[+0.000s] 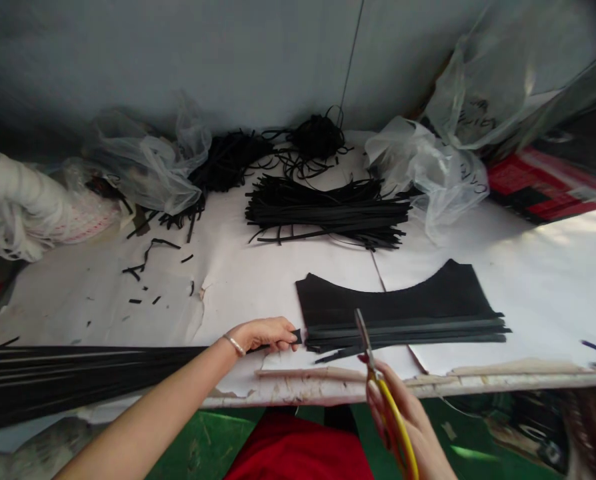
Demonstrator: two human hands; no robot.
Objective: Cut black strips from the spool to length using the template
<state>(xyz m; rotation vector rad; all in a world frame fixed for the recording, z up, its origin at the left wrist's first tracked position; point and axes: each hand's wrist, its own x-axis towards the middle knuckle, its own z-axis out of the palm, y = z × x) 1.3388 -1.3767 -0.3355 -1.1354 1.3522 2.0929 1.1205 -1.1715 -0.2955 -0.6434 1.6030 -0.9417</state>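
My left hand (271,332) is closed around the end of a black strip (298,337), whose tip sticks out past the fingers. Further left, long black strips (78,373) run along the table's front edge under my forearm. In my right hand (393,393) is a pair of scissors (394,417) with yellow handles, blades pointing up and away. Beyond the blades lies a curved black fabric piece (388,303) with several cut strips (428,330) along its near edge. The scissors' tip overlaps this piece in view; whether they touch, I cannot tell.
A pile of short black strips (328,210) lies mid-table, with tangled black scraps (233,157) behind it. Clear plastic bags (443,173) stand right, near a red box (548,183). At left is a white roll (23,187). Small black offcuts (151,257) dot the white table top (248,280).
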